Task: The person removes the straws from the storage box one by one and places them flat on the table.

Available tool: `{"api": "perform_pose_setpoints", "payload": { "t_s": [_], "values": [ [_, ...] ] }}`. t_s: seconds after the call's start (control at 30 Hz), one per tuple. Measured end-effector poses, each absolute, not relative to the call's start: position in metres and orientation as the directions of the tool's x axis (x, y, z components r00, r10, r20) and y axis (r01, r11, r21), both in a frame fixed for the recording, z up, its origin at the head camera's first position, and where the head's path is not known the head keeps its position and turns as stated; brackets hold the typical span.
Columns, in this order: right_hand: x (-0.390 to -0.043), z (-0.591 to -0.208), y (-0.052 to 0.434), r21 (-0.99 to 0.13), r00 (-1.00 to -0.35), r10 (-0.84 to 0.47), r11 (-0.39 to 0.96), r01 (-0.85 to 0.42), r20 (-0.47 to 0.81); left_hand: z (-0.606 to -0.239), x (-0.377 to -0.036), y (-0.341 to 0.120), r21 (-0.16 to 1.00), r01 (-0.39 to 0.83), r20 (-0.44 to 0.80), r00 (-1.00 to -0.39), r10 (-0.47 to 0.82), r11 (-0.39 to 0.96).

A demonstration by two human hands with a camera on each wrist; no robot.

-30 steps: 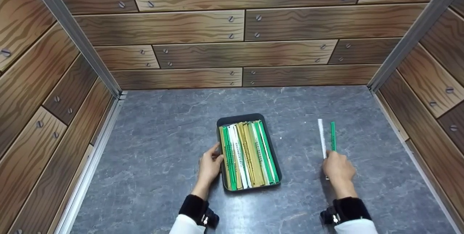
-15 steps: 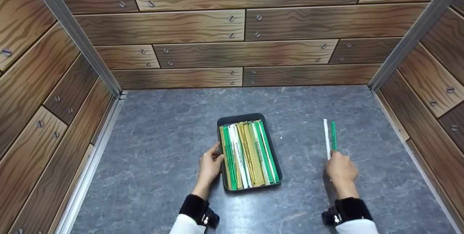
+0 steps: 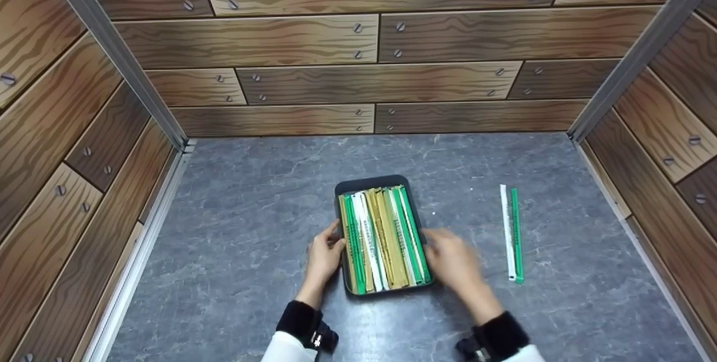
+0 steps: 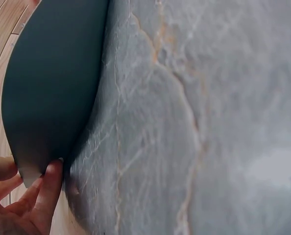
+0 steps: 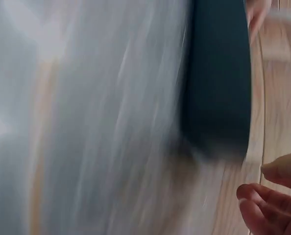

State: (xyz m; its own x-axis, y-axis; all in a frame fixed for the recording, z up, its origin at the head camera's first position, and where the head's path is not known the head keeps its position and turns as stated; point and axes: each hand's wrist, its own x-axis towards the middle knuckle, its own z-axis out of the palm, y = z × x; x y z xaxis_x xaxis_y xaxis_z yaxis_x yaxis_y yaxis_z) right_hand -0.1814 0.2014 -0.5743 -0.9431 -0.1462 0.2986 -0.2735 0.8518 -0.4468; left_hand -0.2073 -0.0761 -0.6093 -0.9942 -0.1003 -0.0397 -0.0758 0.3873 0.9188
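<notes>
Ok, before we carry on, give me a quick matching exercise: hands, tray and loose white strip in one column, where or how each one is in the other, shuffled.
Things:
1. Left hand
2. Right hand
3. Loose white strip
4. Tray

Place or state, as the head view shows it:
A. Black, with a row of strips inside
B. At the tray's right side, blurred
C. Just left of the loose green strip
D. Touching the tray's left side

Pairs: 1-D, 2-B, 3-C, 4-A

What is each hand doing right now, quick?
Left hand: touching the side of the black tray; I can't tell whether it's pinching it.
Right hand: open, loosely curled and holding nothing, beside the tray.
</notes>
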Motion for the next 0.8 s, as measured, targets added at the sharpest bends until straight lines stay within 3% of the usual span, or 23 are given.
{"api": "perform_pose_setpoints", "payload": {
  "t_s": [0.27, 0.8],
  "values": [
    [-0.183, -0.572, 0.144, -0.396, -0.900, -0.290, 0.822, -0.408, 0.326, -0.611, -0.207, -0.076, 0.922, -0.057, -0.022, -0.995, -0.097, 0.384],
    [-0.190, -0.595, 0.140, -0.334, -0.935, -0.290, 0.878, -0.344, 0.203, -0.611, -0.207, -0.077, 0.918, -0.047, -0.013, -0.996, -0.089, 0.394]
  ]
}}
